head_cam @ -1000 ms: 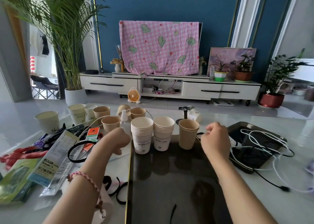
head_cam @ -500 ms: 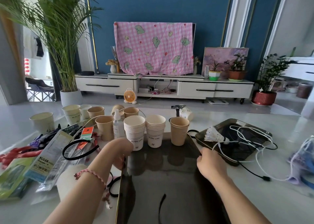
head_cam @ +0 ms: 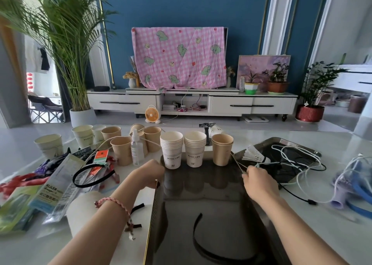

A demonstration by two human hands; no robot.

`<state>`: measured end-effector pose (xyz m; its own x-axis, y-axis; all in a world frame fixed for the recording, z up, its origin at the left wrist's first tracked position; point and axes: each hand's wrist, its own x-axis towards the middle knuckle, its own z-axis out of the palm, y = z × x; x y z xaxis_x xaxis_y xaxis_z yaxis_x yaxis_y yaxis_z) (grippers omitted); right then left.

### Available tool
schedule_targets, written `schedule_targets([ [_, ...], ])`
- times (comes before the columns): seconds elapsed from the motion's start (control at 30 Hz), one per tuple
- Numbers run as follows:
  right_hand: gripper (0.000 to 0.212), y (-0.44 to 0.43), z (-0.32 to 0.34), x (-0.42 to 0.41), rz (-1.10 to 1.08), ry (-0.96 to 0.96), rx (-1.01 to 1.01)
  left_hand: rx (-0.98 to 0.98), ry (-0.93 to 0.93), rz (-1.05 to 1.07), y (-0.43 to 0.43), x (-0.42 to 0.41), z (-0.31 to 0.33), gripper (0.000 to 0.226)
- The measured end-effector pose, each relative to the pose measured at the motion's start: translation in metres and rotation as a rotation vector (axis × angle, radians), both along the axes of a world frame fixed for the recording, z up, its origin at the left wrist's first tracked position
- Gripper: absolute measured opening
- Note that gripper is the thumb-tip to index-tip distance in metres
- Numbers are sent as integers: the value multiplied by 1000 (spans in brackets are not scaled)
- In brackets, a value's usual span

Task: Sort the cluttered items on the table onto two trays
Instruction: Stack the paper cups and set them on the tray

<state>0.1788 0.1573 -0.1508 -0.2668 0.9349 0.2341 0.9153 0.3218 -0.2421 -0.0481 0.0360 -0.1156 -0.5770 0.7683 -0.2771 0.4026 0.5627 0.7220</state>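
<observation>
The right hand point(head_cam: 259, 182) has left the far tray point(head_cam: 281, 142), where the shuttlecock point(head_cam: 253, 155) now lies among cables point(head_cam: 298, 156), and dropped to the near tray's point(head_cam: 153, 214) right rim. The left hand point(head_cam: 148, 173) curls on the left rim, so the hands grip well apart. It looks like a tray shift rather than sorting. A second ago the right hand hovered higher, and loose cups point(head_cam: 120, 150) still wait at the left.
</observation>
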Motion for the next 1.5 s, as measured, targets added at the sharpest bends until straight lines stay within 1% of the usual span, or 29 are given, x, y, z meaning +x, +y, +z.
schedule_targets([
  [0.07,25,-4,12,2,17,29,55,-42,44,-32,-4,0,8,24],
  [0.1,26,-6,17,1,36,62,58,-73,78,-56,-7,0,13,23],
  [0.17,25,-16,30,-1,105,121,25,-95,151,-97,-19,5,31,33],
  [0.23,23,-27,39,-7,192,149,-35,-129,211,-138,-33,9,48,37],
  [0.33,19,-45,49,-17,285,192,-105,-146,286,-150,-60,4,64,31],
  [0.4,18,-56,58,-26,331,232,-128,-155,304,-153,-79,-5,67,20],
  [0.43,17,-59,62,-27,349,255,-138,-141,305,-154,-84,-8,68,16],
  [0.5,17,-69,68,-36,409,282,-160,-93,291,-121,-98,-15,71,27],
  [0.53,17,-75,70,-46,447,286,-172,-68,281,-95,-107,-21,72,29],
  [0.6,18,-84,75,-59,515,314,-188,-56,294,-45,-114,-35,75,17],
  [0.63,18,-90,77,-69,553,322,-192,-56,326,-36,-118,-45,75,16],
  [0.73,15,-101,85,-88,642,347,-196,-28,407,-18,-120,-68,71,33],
  [0.8,12,-107,90,-100,689,377,-177,35,436,3,-115,-82,66,36],
  [0.87,10,-107,88,-120,727,391,-165,99,427,-4,-100,-104,55,35],
  [0.97,13,-103,79,-155,771,366,-195,148,463,-33,-77,-120,43,44],
  [1.03,14,-93,77,-179,766,343,-179,192,504,-97,-69,-113,42,41],
  [1.07,15,-83,77,-199,755,331,-159,208,526,-131,-62,-117,39,44],
  [1.1,17,-74,79,-212,739,331,-133,202,556,-150,-56,-118,37,55],
  [1.13,19,-63,82,-230,722,331,-112,181,597,-164,-49,-125,33,61],
  [1.17,20,-50,85,-247,705,327,-91,143,637,-171,-42,-133,28,58],
  [1.23,21,-27,93,-270,662,279,-69,74,711,-186,-33,-143,22,46],
  [1.27,22,-13,94,-284,639,220,-60,49,739,-207,-26,-150,19,44],
  [1.33,24,7,94,-303,588,40,-56,14,783,-255,-16,-156,16,50],
  [1.37,25,13,91,-309,572,-55,-79,5,793,-260,-13,-160,13,49],
  [1.43,28,27,84,-322,548,-199,-170,22,802,-277,-1,-169,9,40],
  [1.5,27,32,78,-329,527,-276,-252,60,795,-295,-1,-177,6,30],
])
